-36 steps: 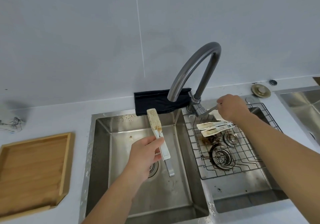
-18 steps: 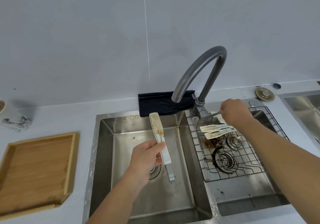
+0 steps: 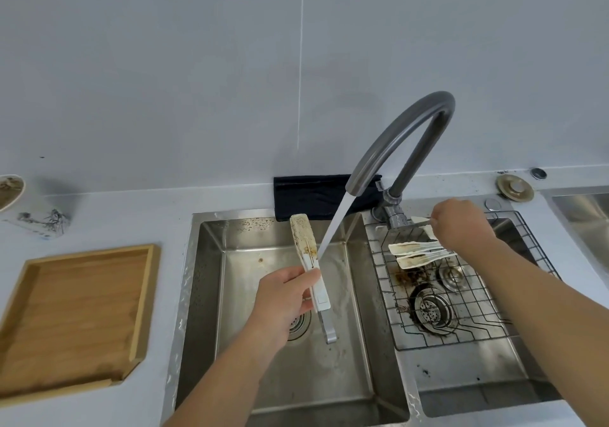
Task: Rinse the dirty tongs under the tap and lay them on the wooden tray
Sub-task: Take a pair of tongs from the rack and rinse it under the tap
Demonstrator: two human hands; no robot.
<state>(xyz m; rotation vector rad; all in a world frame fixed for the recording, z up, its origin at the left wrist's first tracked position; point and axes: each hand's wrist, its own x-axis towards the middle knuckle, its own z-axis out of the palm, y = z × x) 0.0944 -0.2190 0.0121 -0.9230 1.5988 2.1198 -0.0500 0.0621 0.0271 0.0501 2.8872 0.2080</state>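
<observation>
Water began running from the curved grey tap point(image 3: 400, 136) once your right hand point(image 3: 461, 225) pinched its lever point(image 3: 418, 220) at 2 o'clock; your left hand point(image 3: 283, 298) gripped the stained white tongs point(image 3: 308, 255) mid-sink, beside the stream, so rinsing could start.

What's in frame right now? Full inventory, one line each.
tongs: 1, white, stained, held over left basin
tap: 1, grey, running
tap lever: 1, metal, at tap base
other tongs: several, white, dirty, on rack
wire rack: 1, dark, right basin
sink: 1, steel, double basin
wooden tray: 1, light wood, left counter
cloth: 1, black, behind sink
left hand: grips tongs
right hand: on tap lever
</observation>
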